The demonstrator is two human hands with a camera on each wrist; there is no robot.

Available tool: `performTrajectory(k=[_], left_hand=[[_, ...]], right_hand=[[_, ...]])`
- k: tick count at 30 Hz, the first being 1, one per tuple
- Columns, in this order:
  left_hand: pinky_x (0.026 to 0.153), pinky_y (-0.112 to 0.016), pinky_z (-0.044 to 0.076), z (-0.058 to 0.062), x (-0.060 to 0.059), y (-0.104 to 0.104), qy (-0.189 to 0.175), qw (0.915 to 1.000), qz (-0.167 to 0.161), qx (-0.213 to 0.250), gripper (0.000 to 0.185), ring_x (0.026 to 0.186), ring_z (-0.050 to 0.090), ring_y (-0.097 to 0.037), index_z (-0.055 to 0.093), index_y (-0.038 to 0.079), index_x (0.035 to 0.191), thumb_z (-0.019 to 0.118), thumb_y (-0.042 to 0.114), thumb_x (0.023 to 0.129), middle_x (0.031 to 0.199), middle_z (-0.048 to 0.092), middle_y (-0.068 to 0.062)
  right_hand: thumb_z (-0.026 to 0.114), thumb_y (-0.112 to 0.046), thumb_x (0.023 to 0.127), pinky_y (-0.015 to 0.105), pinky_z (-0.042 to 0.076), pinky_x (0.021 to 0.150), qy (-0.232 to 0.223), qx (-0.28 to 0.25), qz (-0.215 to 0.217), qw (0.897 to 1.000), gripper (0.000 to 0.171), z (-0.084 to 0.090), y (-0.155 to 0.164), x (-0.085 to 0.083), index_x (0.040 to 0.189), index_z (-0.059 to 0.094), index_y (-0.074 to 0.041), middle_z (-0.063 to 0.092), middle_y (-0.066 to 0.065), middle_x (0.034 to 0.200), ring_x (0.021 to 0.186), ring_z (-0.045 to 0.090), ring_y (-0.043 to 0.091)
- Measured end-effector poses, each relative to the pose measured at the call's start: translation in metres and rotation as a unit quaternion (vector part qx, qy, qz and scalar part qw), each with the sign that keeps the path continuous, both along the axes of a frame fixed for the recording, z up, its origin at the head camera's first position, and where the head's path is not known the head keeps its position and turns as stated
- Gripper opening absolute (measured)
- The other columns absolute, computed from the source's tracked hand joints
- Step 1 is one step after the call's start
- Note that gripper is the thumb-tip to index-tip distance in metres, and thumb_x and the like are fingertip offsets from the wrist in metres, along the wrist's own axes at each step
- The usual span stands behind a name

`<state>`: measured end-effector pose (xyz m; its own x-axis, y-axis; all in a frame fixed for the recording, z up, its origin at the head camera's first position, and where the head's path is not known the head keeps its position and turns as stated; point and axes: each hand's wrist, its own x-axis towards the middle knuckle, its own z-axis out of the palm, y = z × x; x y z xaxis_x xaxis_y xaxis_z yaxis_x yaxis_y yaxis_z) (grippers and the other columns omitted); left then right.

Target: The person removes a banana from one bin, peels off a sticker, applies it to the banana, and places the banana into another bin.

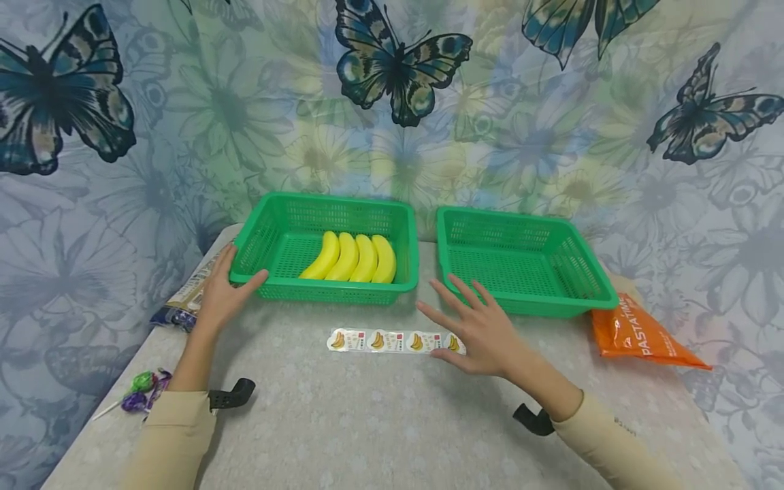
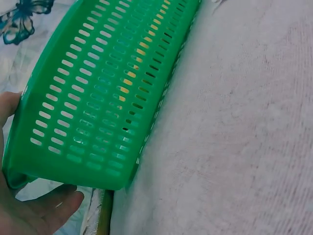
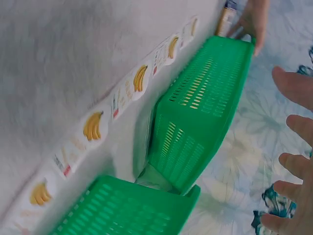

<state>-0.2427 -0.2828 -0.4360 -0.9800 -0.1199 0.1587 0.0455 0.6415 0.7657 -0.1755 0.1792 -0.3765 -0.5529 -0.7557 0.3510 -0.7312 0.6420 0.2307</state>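
My left hand [image 1: 222, 294] is at the near left corner of the left green basket [image 1: 337, 292], thumb at the front rim and fingers along the left side. In the left wrist view the thumb [image 2: 8, 105] touches the rim, while visible fingertips stand a little off the wall. Several yellow bananas [image 1: 366, 258] lie side by side in that basket. With fingers spread, my right hand [image 1: 484, 337] hovers by the near left corner of the right green basket [image 1: 533, 306] and holds nothing. It partly covers a strip of banana stickers [image 1: 386, 341] on the table.
An orange pasta bag [image 1: 643, 333] lies right of the right basket. A dark-and-gold package [image 1: 186, 299] is left of the left basket, partly behind my hand. Wrapped lollipops [image 1: 139, 391] lie near the table's left edge. A butterfly-print cloth [image 1: 404, 156] hangs behind the table.
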Motion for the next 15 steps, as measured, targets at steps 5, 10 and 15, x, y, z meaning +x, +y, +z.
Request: performTrajectory(k=[5, 10, 15], left_hand=[[0.106, -0.079, 0.015, 0.000, -0.002, -0.002, 0.003, 1.0000, 0.001, 0.009, 0.094, 0.146, 0.007, -0.053, 0.004, 0.012, 0.158, 0.058, 0.052, 0.092, 0.165, -0.001, -0.015], [0.106, -0.078, 0.015, 0.000, -0.002, -0.003, 0.000, 0.9998, -0.001, 0.018, 0.095, 0.147, 0.005, -0.051, 0.003, 0.012, 0.158, 0.058, 0.051, 0.092, 0.165, -0.003, -0.014], [0.108, -0.077, 0.015, -0.004, 0.000, 0.000, 0.004, 0.9998, 0.001, 0.021, 0.095, 0.148, 0.005, -0.050, 0.004, 0.011, 0.158, 0.059, 0.051, 0.092, 0.165, -0.002, -0.015]], right_hand=[[0.065, -0.054, 0.087, 0.059, 0.037, 0.109, -0.081, 0.022, 0.032, 0.996, 0.072, 0.023, -0.011, -0.017, 0.149, 0.041, -0.028, 0.033, 0.010, 0.158, 0.144, 0.034, 0.036], [0.068, -0.050, 0.087, 0.056, 0.039, 0.110, -0.234, 0.018, 0.032, 0.972, 0.075, 0.057, -0.037, -0.048, 0.151, 0.036, -0.029, 0.038, 0.007, 0.156, 0.142, 0.038, 0.032], [0.073, -0.045, 0.085, 0.055, 0.037, 0.111, -0.339, 0.007, 0.026, 0.941, 0.082, 0.087, -0.074, -0.090, 0.153, 0.032, -0.027, 0.038, 0.008, 0.155, 0.141, 0.038, 0.032]])
